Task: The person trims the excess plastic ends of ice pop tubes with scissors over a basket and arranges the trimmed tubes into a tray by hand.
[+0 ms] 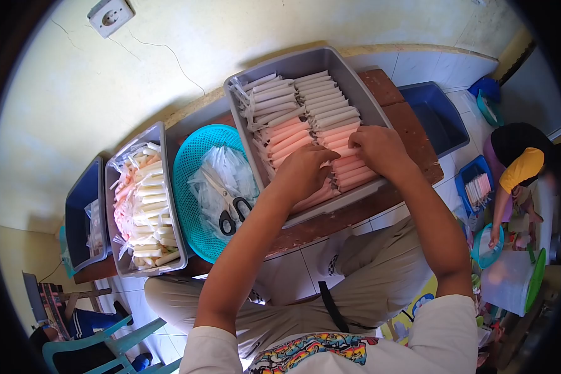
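The left hand [303,171] and right hand [378,149], fingers curled, are at the pink packets [288,135] in the gray tray [356,84], though whether either grips one I cannot tell

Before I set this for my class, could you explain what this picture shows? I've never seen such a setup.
There is no machine here: one person works with two bare hands. The single picture comes from a camera worn on the head, looking forward and down.

On a brown wooden bench stands a large grey tray with rows of slim packets, white and pink. Beside it sit a turquoise basket holding scissors on clear plastic, and a bin of loosely piled packets.

The left hand and right hand are at the pink rows; whether either grips a packet is unclear.
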Tool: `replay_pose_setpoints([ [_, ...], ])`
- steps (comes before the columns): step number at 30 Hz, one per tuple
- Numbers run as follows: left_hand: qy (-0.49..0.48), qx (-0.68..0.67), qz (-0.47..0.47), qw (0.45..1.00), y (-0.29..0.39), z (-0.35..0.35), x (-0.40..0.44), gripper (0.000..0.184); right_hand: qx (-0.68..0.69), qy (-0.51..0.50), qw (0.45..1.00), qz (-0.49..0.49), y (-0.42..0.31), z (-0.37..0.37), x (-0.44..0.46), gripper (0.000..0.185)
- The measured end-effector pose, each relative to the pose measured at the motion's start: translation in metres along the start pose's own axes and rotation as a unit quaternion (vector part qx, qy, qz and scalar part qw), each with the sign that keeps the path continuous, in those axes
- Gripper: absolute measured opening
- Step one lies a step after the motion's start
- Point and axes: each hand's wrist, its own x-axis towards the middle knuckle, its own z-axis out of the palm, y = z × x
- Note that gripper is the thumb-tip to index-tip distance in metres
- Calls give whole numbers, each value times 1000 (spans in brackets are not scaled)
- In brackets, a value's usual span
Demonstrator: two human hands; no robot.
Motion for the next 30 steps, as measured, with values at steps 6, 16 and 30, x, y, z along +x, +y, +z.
replay_pose_setpoints([
  [6,-7,-33,14,999,6,-4,-3,38,-9,27,1000,-1,1,4,-2,16],
  [16,-59,12,36,998,1,-2,-5,40,-32,40,999,20,2,12,1,10],
  [30,-92,23,-11,995,4,-5,-7,38,-24,-6,999,47,-4,4,3,11],
])
